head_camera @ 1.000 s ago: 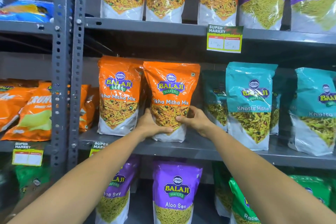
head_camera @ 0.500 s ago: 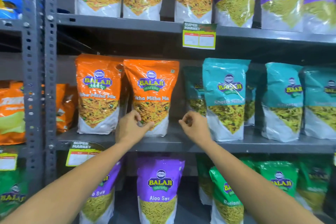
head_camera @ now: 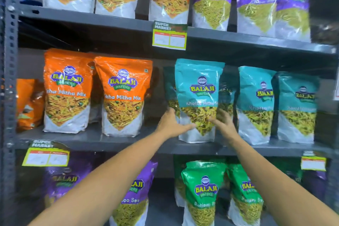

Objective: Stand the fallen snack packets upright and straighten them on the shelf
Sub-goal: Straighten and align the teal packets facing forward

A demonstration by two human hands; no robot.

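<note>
A teal Khatta Mitha packet [head_camera: 199,86] stands upright at the front of the grey middle shelf [head_camera: 128,143]. My left hand [head_camera: 171,124] presses its lower left side with the thumb across its front. My right hand [head_camera: 224,122] lies against its lower right side, fingers spread and blurred. Two orange Tikha Mitha Mix packets [head_camera: 124,95] stand upright to the left, apart from both hands. More teal packets [head_camera: 256,104] stand to the right and behind.
Orange and purple packets fill the top shelf [head_camera: 110,20]. Purple Aloo Sev [head_camera: 135,194] and green Ratlami packets [head_camera: 203,192] stand on the bottom shelf. Price tags [head_camera: 169,35] hang from shelf edges. A perforated steel upright [head_camera: 9,60] runs down the left.
Both hands let go of the orange Tikha Mitha Mix packet and moved right onto the teal packet. The view shifted right as well.
</note>
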